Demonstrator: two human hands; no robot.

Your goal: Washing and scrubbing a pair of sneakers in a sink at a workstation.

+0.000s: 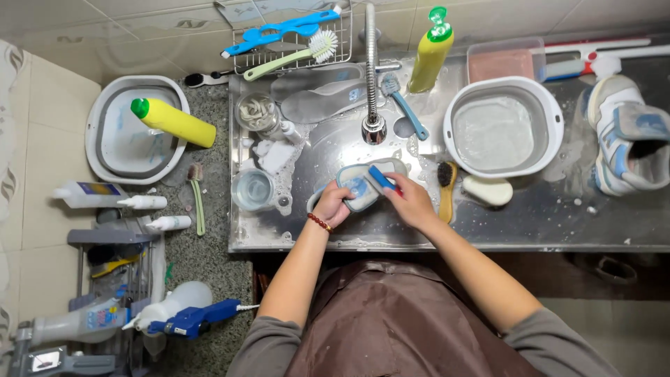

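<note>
My left hand [332, 204], with a red bead bracelet at the wrist, grips a pale grey and blue sneaker [358, 187] lying in the steel sink [307, 234] just below the tap [371, 70]. My right hand [412, 201] holds a small blue brush [381, 179] pressed against the shoe's soapy upper. Foam covers part of the shoe. Both forearms reach in from the bottom of the view over a brown apron.
Two insoles [317, 94] lie at the sink's back. A white basin of water [502, 126], soap bar [487, 190] and wooden brush [445, 187] sit right; another sneaker [628, 139] far right. A yellow bottle [173, 122] lies in a basin at left. Spray bottles stand lower left.
</note>
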